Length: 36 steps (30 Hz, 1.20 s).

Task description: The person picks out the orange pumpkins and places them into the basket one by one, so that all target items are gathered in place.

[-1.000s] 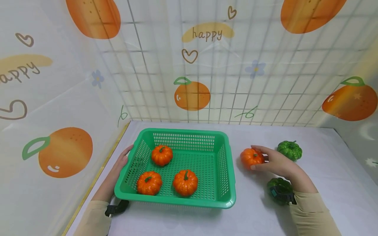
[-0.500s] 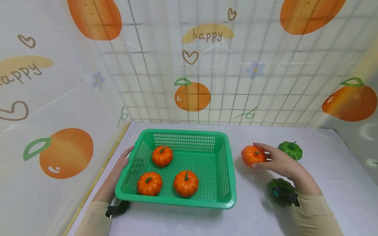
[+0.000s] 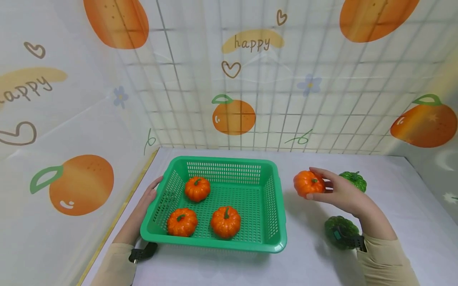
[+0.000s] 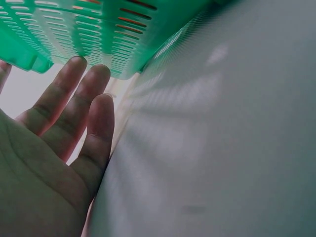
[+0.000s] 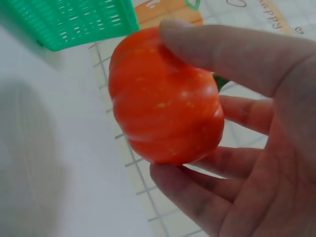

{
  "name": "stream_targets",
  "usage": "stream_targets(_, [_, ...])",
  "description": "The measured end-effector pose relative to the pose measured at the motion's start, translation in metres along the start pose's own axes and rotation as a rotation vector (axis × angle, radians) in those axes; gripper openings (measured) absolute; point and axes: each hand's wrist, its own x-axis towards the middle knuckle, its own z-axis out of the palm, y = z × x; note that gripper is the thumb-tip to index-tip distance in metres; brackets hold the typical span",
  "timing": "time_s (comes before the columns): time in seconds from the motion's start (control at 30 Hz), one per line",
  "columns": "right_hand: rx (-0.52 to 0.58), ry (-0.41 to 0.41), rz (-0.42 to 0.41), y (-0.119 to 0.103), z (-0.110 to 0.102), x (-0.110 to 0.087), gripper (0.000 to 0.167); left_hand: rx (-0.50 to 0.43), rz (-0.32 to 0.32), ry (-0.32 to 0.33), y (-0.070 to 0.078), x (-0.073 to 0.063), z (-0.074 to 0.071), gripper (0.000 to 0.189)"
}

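My right hand [image 3: 341, 193] holds a small orange pumpkin [image 3: 308, 184] between thumb and fingers, right of the green basket [image 3: 281, 214]. In the right wrist view the orange pumpkin [image 5: 165, 101] is lifted above the white tabletop, thumb on one side and fingertips on the other. My left hand [image 3: 146, 197] is at the basket's left side; the left wrist view has its fingers [image 4: 101, 118] nearly straight beside the slotted wall [image 4: 94, 34]. Inside the basket sit three orange pumpkins: one at the back [image 3: 197, 189], one front left [image 3: 182, 222], one front centre [image 3: 226, 222].
A green pumpkin [image 3: 354, 181] stands behind my right hand, partly covered by it. Another green pumpkin [image 3: 340, 230] lies beneath my right wrist, partly behind the wrist strap. A printed curtain [image 3: 264, 87] over a grid closes off the back of the table.
My right hand has raised the orange pumpkin off the table, moving slightly away from me and to the right. The left hand and basket have stayed in place.
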Motion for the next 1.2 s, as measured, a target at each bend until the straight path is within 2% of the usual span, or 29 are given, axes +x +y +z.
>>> stream_targets(0.33, [-0.012, -0.008, -0.027, -0.019, -0.005, 0.006, 0.089, 0.030, 0.068, 0.020, -0.005, 0.004, -0.001, 0.057])
stream_targets(0.5, [-0.011, -0.017, -0.056, -0.027, -0.006, 0.011, 0.089, 0.010, 0.059, 0.018, -0.006, 0.004, 0.000, 0.057])
stream_targets(0.6, [-0.012, -0.024, -0.074, -0.034, -0.006, 0.016, 0.090, 0.031, 0.081, 0.027, -0.006, 0.006, 0.000, 0.058])
stream_targets(0.73, [-0.020, -0.044, -0.100, -0.048, -0.005, 0.024, 0.089, 0.028, 0.077, 0.030, -0.005, 0.006, 0.000, 0.058])
stream_targets(0.83, [-0.029, -0.065, -0.121, -0.059, -0.003, 0.030, 0.087, -0.007, 0.037, 0.022, -0.005, 0.003, 0.001, 0.058])
stream_targets(0.9, [-0.031, -0.080, -0.145, -0.064, -0.001, 0.034, 0.087, -0.015, 0.036, 0.019, -0.005, 0.002, 0.000, 0.059])
stream_targets(1.2, [0.018, -0.148, -0.177, -0.078, 0.011, 0.048, 0.084, 0.033, 0.121, 0.046, -0.008, 0.006, 0.002, 0.057])
